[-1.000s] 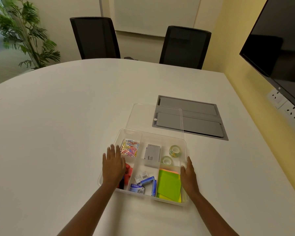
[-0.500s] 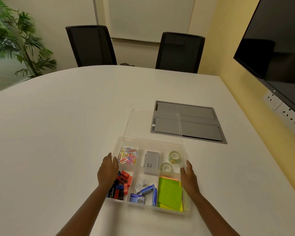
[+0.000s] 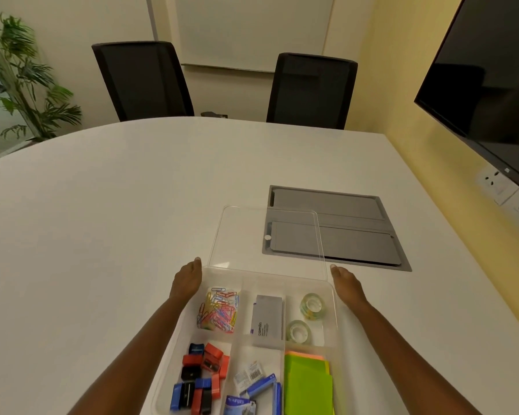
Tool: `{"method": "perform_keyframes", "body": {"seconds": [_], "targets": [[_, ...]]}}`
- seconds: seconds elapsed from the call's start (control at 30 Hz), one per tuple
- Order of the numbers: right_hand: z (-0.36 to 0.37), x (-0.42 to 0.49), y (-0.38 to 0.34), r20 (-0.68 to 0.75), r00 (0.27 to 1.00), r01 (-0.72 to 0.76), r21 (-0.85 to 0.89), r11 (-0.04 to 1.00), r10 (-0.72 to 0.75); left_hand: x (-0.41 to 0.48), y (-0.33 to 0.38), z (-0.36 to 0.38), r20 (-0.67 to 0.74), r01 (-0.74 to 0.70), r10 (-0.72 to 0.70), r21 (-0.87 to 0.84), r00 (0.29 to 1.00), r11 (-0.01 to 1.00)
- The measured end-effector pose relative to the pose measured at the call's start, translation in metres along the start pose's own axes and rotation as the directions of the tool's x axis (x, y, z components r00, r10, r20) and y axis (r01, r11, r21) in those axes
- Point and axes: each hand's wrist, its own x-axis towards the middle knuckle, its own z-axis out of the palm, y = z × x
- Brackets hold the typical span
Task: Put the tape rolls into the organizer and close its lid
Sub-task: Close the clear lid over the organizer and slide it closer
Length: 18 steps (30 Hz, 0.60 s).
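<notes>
A clear plastic organizer (image 3: 335,313) with several compartments sits on the white table near me. Two clear tape rolls (image 3: 312,306) (image 3: 297,331) lie in its far right compartment. The transparent lid (image 3: 267,238) is hinged open and lies flat on the table beyond the box. My left hand (image 3: 186,280) rests at the far left corner of the box, by the lid's hinge edge. My right hand (image 3: 346,284) rests at the far right corner. Whether the fingers grip the lid cannot be told.
Other compartments hold coloured paper clips (image 3: 219,308), a grey box (image 3: 267,320), sharpeners (image 3: 203,377), staple packs (image 3: 253,387) and green sticky notes (image 3: 307,384). A grey cable hatch (image 3: 354,235) is set in the table beyond the lid. Two black chairs (image 3: 144,80) stand behind; a screen (image 3: 489,73) hangs right.
Both hands slid forward along the box's sides from its near half to its far corners by the lid. The view has come closer to the box.
</notes>
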Motion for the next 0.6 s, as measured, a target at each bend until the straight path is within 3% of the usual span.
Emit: {"method": "perform_keyframes", "body": {"seconds": [0.23,0.43,0.6], "targets": [[0.005,0.024,0.000,0.128,0.989,-0.078,0.033,0.996,0.073,0.022,0.008,-0.005,0.097,0.018,-0.011,-0.071,0.995,0.997],[0.010,0.058,-0.001,0.067,0.984,-0.174,0.153,0.973,0.166,0.054,0.023,0.008,0.077,0.094,-0.085,-0.122,0.993,0.988],[0.007,0.060,-0.007,-0.038,0.996,-0.066,0.291,0.954,0.080,0.054,0.033,0.002,0.073,0.171,-0.154,-0.444,0.985,0.879]]}}
